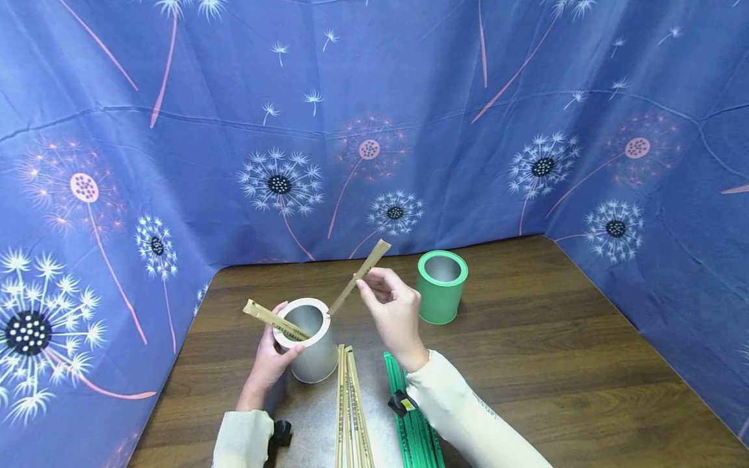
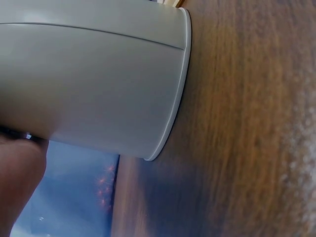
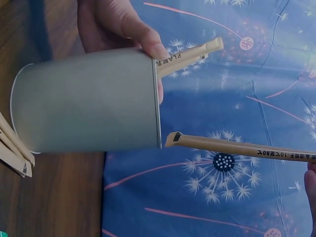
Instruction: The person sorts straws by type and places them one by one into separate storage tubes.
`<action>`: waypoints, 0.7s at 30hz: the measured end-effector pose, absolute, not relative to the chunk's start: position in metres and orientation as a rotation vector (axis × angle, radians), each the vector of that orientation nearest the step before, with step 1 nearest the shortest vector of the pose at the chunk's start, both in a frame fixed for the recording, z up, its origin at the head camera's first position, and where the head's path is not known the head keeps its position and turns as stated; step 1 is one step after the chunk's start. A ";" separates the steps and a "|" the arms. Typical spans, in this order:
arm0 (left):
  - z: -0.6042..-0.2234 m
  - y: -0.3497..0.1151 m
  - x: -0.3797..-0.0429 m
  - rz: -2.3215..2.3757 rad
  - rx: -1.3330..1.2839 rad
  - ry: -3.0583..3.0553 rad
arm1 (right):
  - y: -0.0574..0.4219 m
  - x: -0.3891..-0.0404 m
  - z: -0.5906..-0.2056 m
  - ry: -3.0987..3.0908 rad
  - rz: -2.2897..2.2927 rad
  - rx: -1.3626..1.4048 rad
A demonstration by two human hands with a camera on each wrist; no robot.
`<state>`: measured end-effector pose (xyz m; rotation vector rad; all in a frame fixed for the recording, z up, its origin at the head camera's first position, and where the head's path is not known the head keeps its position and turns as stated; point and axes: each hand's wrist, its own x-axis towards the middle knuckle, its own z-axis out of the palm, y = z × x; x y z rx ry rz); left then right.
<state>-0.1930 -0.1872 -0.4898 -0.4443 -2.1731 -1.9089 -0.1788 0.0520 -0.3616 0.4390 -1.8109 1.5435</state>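
My left hand (image 1: 269,367) grips a silver-grey can (image 1: 317,365) with a white rim, its thumb over the near edge. Inside the can lean brown paper-wrapped straws (image 3: 190,58), sticking out past the rim on the left. With thumb and fingers my right hand (image 1: 394,313) pinches another brown paper-wrapped straw (image 1: 354,286), slanted up to the right. Its lower tip overlaps the can's right rim in the head view; in the right wrist view a small gap separates it from the can's mouth. The left wrist view shows the can's grey side (image 2: 98,84) and base edge close up.
A green can (image 1: 441,300) stands upright at the back, right of my right hand. Several brown wrapped straws (image 1: 352,413) lie along the table's front middle. Beside them, partly under my right forearm, lies a bundle of green straws (image 1: 418,434). A blue patterned cloth (image 1: 328,156) hangs behind the table.
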 end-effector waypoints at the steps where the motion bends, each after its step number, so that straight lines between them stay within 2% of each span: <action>1: -0.490 -0.187 -0.193 -1.910 -0.445 -2.173 | 0.051 -0.178 -0.361 -1.809 1.547 0.438; 21: -0.490 -0.188 -0.193 -1.891 -0.437 -2.194 | 0.026 -0.184 -0.384 -1.875 1.567 0.505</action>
